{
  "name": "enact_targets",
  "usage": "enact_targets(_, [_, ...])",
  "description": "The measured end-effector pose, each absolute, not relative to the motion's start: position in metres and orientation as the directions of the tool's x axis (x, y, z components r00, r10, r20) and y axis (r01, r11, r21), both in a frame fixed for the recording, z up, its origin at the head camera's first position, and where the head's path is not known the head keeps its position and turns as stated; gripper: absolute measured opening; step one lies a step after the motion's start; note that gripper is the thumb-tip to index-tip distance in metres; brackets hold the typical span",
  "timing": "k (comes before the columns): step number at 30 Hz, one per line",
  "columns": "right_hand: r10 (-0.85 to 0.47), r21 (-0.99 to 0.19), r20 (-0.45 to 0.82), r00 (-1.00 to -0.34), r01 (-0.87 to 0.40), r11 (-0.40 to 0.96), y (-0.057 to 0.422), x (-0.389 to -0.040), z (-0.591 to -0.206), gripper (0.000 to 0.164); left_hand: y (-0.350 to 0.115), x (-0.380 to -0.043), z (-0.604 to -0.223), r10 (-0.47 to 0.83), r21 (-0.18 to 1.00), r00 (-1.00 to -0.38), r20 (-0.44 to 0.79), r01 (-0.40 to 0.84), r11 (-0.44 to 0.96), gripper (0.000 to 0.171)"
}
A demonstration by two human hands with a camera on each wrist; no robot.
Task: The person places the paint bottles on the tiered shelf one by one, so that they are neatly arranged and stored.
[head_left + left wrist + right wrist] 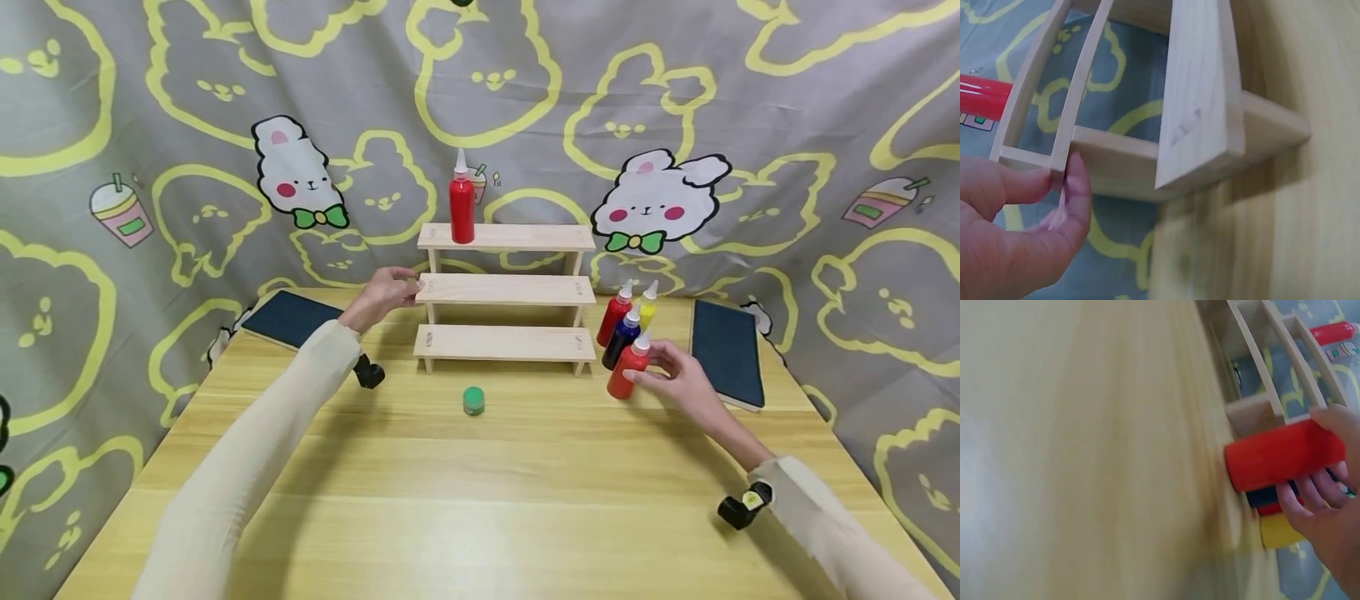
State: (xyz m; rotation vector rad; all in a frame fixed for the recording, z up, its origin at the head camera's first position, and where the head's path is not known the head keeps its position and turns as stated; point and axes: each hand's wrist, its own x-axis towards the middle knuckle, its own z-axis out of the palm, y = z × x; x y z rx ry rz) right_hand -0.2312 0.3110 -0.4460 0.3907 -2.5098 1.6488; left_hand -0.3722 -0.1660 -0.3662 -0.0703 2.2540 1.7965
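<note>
My left hand (384,296) pinches the left end of the middle step of a three-step wooden display rack (502,289); thumb and finger close on the board's corner in the left wrist view. My right hand (681,379) grips an orange-red squeeze bottle (627,375) with a white pointed nozzle, right of the rack. In the right wrist view, the bottle's base (1232,469) faces the table. Just behind it stand a dark blue bottle (621,340), a red bottle (614,318) and a yellow bottle (648,310). Another red bottle (462,208) stands upright on the top step, at its left.
A small green-lidded jar (473,401) sits on the wooden table (480,517) before the rack. Dark flat boards lie at either side, one left (291,318) and one right (726,350). A patterned grey curtain (510,108) hangs close behind the rack.
</note>
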Motion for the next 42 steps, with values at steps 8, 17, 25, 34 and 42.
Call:
enact_targets(8, [-0.094,-0.86,0.268,-0.959,-0.282,0.426,0.305,-0.22,-0.438,0.044,-0.169,-0.378,-0.357,0.142,0.936,-0.929,-0.341,-0.321,0.146,0.05])
enact_targets(17, [-0.089,-0.821,0.196,-0.977,-0.213,0.53,0.297,-0.213,-0.391,0.05,-0.175,-0.373,-0.358,0.193,0.928,-0.913,-0.359,-0.327,0.181,0.038])
enact_targets(25, [-0.061,-0.924,0.201,-0.978,-0.21,0.32,0.275,-0.234,-0.344,0.055,-0.172,-0.374,-0.36,0.172,0.941,-0.938,-0.3,-0.262,0.215,0.051])
enact_targets(34, [-0.098,-0.971,0.216,-0.971,-0.225,0.085,0.243,-0.273,-0.32,0.049,-0.168,-0.375,-0.359,0.147,0.941,-0.952,-0.267,-0.225,0.255,0.05])
enact_targets(42, [-0.122,-0.976,0.181,-0.976,-0.164,-0.143,0.214,-0.306,-0.313,0.058,-0.17,-0.37,-0.358,0.171,0.95,-0.955,-0.243,-0.199,0.241,0.047])
